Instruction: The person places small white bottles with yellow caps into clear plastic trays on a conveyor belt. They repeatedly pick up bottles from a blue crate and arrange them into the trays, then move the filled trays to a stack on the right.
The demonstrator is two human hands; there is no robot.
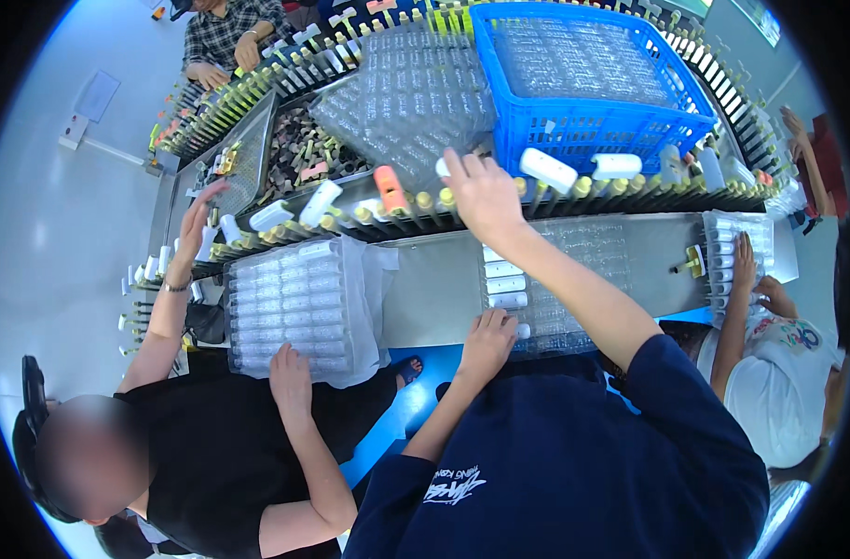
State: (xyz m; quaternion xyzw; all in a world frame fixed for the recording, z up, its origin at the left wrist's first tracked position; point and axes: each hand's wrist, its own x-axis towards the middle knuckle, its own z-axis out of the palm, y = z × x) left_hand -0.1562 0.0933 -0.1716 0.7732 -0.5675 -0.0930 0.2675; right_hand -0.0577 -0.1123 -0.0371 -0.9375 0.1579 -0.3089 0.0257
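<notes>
My right hand reaches over the post-lined edge of the line, its fingers closed around a white casing, which is mostly hidden. Close to my body, my left hand lies with fingers stretched over the near edge of a clear plastic tray. A white casing shows beside its fingertips. Several more white casings lie in a column along that tray's left side. The rest of its visible pockets hold no casings.
A blue crate of clear trays stands beyond the posts, beside stacked trays. Casings, white and one orange, sit on posts. A co-worker at left touches a filled tray; another at right handles a tray. Someone works across the line.
</notes>
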